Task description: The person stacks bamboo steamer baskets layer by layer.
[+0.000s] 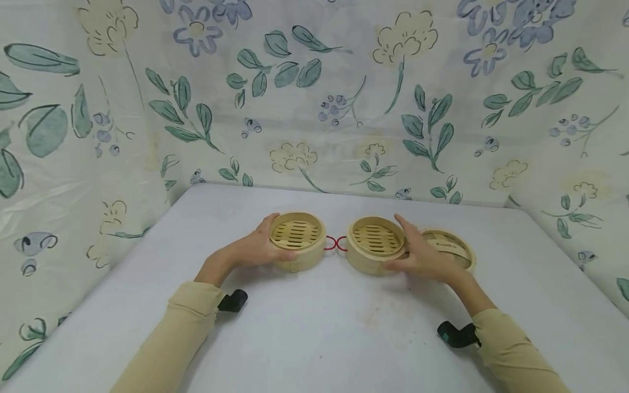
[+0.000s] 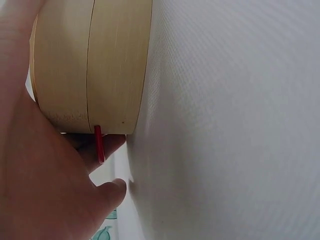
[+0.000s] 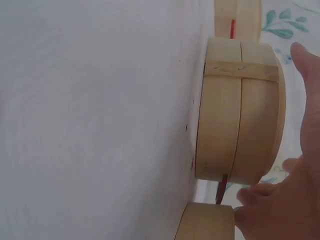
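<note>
We see the left hand (image 1: pixel 255 248) curled around one round bamboo steamer basket (image 1: pixel 297 240) on the white counter (image 1: pixel 319 327); beside it, the right hand (image 1: pixel 425 254) cups a second bamboo basket (image 1: pixel 375 244), its grip loosely around the rim.

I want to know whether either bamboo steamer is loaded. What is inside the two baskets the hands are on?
Both the left basket and the right basket show only bare slatted floors. Nothing lies on them; what is under the slats is hidden.
</note>
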Available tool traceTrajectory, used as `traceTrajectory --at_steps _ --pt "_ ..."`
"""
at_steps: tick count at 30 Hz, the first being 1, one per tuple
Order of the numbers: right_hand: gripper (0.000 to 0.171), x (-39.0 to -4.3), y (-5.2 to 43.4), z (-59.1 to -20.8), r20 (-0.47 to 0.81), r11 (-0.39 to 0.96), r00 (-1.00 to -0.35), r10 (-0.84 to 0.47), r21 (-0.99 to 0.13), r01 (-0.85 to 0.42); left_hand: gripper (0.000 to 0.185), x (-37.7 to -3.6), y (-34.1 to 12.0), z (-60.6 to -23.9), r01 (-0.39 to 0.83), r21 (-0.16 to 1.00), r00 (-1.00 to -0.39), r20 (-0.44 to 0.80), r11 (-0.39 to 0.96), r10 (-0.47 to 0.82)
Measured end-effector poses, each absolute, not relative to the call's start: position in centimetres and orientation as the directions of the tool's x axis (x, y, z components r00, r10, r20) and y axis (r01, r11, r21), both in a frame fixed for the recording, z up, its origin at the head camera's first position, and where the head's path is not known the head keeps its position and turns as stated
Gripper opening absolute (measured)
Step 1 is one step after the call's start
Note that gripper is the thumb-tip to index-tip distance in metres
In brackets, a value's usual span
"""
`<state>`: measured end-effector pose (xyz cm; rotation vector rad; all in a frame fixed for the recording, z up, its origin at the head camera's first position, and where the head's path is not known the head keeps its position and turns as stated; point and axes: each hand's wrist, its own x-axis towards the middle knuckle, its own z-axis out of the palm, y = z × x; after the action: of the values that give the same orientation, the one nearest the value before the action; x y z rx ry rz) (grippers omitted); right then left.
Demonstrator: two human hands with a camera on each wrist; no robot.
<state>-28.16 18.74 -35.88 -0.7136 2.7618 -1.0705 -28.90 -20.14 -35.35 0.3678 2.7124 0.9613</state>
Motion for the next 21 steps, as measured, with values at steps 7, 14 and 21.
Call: traceTrajectory --at_steps 7,14,21 --pt "0.12 -28.8 17.8 -36.1 0.034 0.67 -0.89 -0.454 -0.645 -0.367 0.126 -28.9 -20.3 -35.5 0.158 0.662 -0.936 -0.135 0.733 0.325" --pt "0.12 -29.1 17.4 -35.9 -0.001 0.72 -0.9 -0.435 -0.6 -0.347 0.126 -28.8 -20.0 -35.3 0.147 0.671 -0.94 -0.134 0.727 0.314" --pt "0.113 -29.2 17.2 -36.0 -0.008 0.742 -0.903 -0.43 -0.573 -0.348 0.125 -28.7 -20.1 -35.3 0.139 0.675 -0.941 -0.139 0.725 0.31"
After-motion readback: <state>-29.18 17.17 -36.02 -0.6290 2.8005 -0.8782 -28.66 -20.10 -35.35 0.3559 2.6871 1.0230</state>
